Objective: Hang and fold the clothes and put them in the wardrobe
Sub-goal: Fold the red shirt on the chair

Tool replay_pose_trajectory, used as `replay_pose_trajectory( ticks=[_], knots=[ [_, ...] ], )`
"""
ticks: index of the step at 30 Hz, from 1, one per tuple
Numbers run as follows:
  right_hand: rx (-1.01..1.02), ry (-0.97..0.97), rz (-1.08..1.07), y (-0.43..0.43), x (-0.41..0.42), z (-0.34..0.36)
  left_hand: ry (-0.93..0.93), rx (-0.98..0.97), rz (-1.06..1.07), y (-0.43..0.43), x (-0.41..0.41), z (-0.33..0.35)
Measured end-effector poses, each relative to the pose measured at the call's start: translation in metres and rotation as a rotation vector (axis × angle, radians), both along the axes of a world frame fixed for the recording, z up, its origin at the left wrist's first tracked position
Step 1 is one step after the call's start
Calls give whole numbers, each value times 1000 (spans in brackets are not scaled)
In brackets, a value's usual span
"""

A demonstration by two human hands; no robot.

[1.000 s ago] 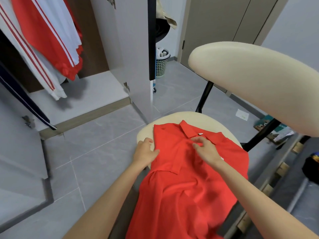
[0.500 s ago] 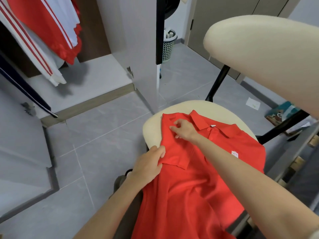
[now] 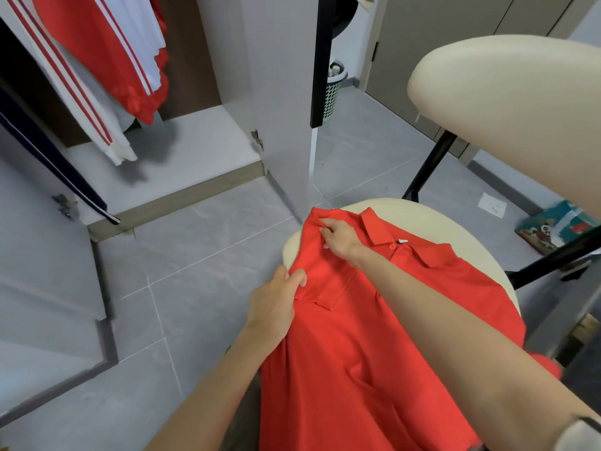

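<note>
Head view, looking down on a red polo shirt (image 3: 374, 346) spread front-up across the cream chair seat (image 3: 455, 222), collar (image 3: 377, 226) toward the far edge and the lower body running off the near edge toward you. Your left hand (image 3: 276, 307) grips the edge of the shirt on your left, where the short sleeve (image 3: 328, 284) appears folded inward over the chest. Its fingers (image 3: 297, 276) are curled onto the cloth with the thumb on top. Your right hand (image 3: 340, 237) reaches across and pinches a small ridge of fabric at the shoulder just beside the collar, fingers (image 3: 327, 227) closed on it. Both hands are thus clamped on the same garment, one at the shoulder and one lower on the folded edge. Judge the shirt as light, soft and wholly limp. It will likely sag between any two holds and carry no shape of its own, so lift it by two well-spread points rather than one. The collar and buttoned placket look a little firmer than the body and should serve as the reference line for a fold. The best holds appear to be the shoulder seam and the side edge beneath the sleeve, where your hands now sit. It is not fragile, but the smooth cushion and the overhanging lower half suggest it could slide toward you if released. The open wardrobe (image 3: 195, 148), with hung garments (image 3: 107, 60) inside, stands to your left across the tiled floor (image 3: 201, 255).
</note>
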State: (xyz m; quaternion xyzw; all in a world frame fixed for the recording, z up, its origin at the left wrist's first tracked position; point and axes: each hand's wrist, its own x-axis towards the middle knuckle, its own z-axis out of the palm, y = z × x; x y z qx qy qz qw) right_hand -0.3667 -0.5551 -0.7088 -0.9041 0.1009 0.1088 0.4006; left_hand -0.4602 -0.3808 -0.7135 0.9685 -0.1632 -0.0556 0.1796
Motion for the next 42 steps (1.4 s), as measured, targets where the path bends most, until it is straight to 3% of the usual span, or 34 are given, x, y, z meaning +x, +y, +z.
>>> replay_pose_trajectory(
  ticks=[10,15,22,28,36,42],
  knots=[
    [114,-81,-83,-35,-37,22,24,94,-26,-12,-12,16],
    [89,-159,-179,-78,-107,37,31,-1,-92,-58,-38,45],
    [-45,-240,-339,-150,-223,33,89,31,-307,-144,-96,58],
    [-36,-87,-578,-214,-279,14,168,54,-438,-204,-134,43],
    [-8,110,-510,-258,-285,-6,295,119,-485,-245,-141,17],
    [120,160,-574,-267,-267,-17,221,177,-465,-247,-135,-3]
  ],
)
